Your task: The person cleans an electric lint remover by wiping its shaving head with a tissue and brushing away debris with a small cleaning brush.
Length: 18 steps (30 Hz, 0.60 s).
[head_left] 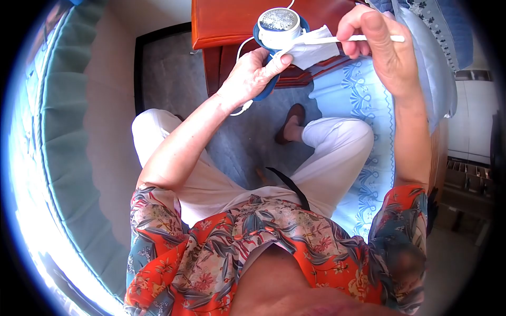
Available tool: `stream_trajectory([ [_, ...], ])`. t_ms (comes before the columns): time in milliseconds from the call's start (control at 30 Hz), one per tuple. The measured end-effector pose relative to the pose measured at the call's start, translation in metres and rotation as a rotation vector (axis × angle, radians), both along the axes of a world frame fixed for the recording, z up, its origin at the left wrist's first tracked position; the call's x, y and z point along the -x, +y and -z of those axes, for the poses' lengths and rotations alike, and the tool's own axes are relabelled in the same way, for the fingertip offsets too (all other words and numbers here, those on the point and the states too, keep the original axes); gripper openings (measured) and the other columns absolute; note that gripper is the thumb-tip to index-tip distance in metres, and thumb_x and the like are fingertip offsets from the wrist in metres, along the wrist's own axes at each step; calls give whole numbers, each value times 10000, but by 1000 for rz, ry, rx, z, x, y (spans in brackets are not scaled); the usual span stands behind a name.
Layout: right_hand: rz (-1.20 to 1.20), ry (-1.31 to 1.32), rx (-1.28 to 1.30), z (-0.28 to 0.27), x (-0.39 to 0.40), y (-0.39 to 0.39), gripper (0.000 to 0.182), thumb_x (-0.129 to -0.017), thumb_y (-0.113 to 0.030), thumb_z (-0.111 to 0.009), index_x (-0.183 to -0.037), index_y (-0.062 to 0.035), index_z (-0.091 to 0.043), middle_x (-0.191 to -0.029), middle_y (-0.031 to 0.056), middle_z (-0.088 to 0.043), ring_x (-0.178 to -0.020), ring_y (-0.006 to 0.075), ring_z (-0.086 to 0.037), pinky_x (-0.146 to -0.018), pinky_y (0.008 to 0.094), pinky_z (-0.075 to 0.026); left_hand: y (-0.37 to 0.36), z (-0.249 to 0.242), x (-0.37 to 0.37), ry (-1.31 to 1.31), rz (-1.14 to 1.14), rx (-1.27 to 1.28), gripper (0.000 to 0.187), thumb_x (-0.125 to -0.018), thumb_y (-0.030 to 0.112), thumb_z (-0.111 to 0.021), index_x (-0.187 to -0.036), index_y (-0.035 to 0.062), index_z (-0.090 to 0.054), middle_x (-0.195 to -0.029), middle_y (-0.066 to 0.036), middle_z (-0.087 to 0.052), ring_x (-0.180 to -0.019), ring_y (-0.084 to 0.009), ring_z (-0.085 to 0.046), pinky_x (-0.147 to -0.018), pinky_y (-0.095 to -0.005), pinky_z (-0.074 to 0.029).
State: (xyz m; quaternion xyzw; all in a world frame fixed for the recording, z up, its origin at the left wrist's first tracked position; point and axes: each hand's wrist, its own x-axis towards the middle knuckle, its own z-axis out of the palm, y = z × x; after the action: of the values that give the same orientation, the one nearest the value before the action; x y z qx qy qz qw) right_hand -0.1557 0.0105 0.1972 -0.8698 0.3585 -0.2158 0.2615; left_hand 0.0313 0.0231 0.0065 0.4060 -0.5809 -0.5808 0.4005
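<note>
The left forearm slants up and inward over the white trousers [182, 203], elbow bent, and the left hand [252, 76] is wrapped around the blue-and-white corded device [266, 88], its thumb stretched to the right while most of the other fingers are hidden behind the handle. The device is held up in front of the red-brown furniture [224, 23], its round, perforated face turned toward the camera. The right forearm rises almost straight up beside the pale blue pillow [429, 73], and the right hand [380, 45] is bent inward at the wrist, the fingers curled close around a thin white stick [345, 39]. That stick lies nearly level, one end jutting past the hand and the other reaching to the device's side (whether it touches the round head cannot be told). A piece of white paper or cloth [315, 55] hangs below the stick, between the two hands and next to the left thumb. A white cord [244, 47] loops beside the left hand, and a small white connector [247, 106] dangles below it. Any lettering on the device or the stick is too small to make out.
</note>
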Motion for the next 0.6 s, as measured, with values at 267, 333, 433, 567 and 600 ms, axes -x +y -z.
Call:
stream_trajectory([
  [267, -62, 141, 34, 20, -1, -9, 416, -991, -364, -457, -850, 2, -595, -757, 16, -578, -694, 82, -535, -660, 215, -449, 0, -1, 7, -24, -52, 60, 689, -800, 570, -650, -1080, -58, -599, -927, -158, -670, -901, -237, -644, -831, -350, -483],
  [333, -45, 76, 0, 26, 0, -10, 382, -983, -335, -483, -870, 6, -612, -753, 28, -597, -680, 81, -546, -648, 219, -463, -1, -1, 8, -51, -46, 70, 604, -798, 476, -689, -1055, -63, -600, -902, -157, -669, -880, -240, -649, -810, -351, -490],
  [433, 4, -15, -45, 32, 1, -8, 357, -977, -312, -501, -895, 11, -631, -750, 42, -620, -670, 82, -561, -638, 223, -475, -6, 3, 8, -71, -46, 96, 480, -786, 327, -718, -1014, -77, -596, -852, -164, -663, -813, -239, -656, -753, -348, -506],
  [567, 42, -118, 1, 38, 5, -5, 394, -967, -343, -523, -863, 18, -641, -696, 35, -613, -639, 76, -564, -611, 229, -492, -10, -16, 7, -20, -43, 10, 367, -816, 191, -696, -1031, -77, -568, -818, -111, -635, -689, -158, -624, -639, -288, -510],
  [600, 42, -147, 21, 38, 6, -5, 394, -968, -343, -522, -864, 18, -639, -697, 32, -614, -642, 76, -567, -613, 230, -493, -11, -20, 8, -3, -31, -16, 346, -837, 165, -687, -1053, -73, -557, -817, -81, -624, -662, -124, -607, -611, -262, -506],
])
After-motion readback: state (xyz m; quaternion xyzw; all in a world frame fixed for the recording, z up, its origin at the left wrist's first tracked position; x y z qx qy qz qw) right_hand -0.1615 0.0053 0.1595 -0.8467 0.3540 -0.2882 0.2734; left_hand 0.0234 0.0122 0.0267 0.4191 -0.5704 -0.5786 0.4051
